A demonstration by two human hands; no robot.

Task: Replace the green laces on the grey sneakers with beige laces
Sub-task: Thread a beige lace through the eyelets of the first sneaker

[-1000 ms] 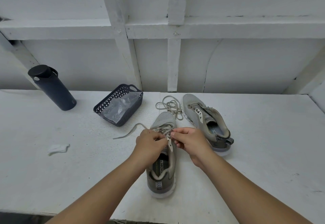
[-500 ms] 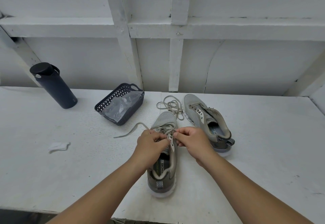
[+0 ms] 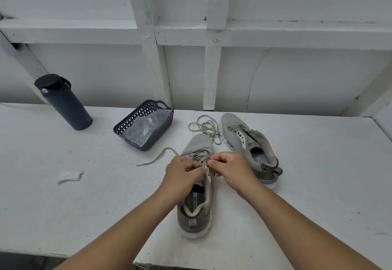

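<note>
Near sneaker [image 3: 196, 201]: we see a grey knit-mesh shoe with a pale rubber sole, standing upright on the white table [image 3: 318, 184]. Its long axis runs away from us, toe toward the wall, heel with a chevron pull tab nearest us.
Lace on it [image 3: 197, 156]: a flat beige lace crosses the eyelets near the toe; one loose end [image 3: 156, 158] trails left across the table.
Left hand [image 3: 183, 173]: we see it over the shoe's throat, knuckles up, fingers curled, pinching the lace at the eyelets.
Right hand [image 3: 230, 169]: it mirrors the left from the other side, fingers curled, thumb and forefinger pinching at the lace beside the eyelet strip. Both forearms reach in from the bottom edge.
Second sneaker [image 3: 249, 147]: same grey mesh, unlaced, tongue open, just right of the first; its toe points away and slightly left.
Loose lace [image 3: 204, 128]: a flat cord in tangled loops between the two toes; we cannot tell its colour for sure.
Basket [image 3: 127, 124]: dark perforated plastic, rectangular, holding crinkled clear plastic.
Bottle [image 3: 63, 102]: dark matte cylinder with a cap, upright at far left.
Paper scrap [image 3: 70, 176]: white, crumpled, on the left.
</note>
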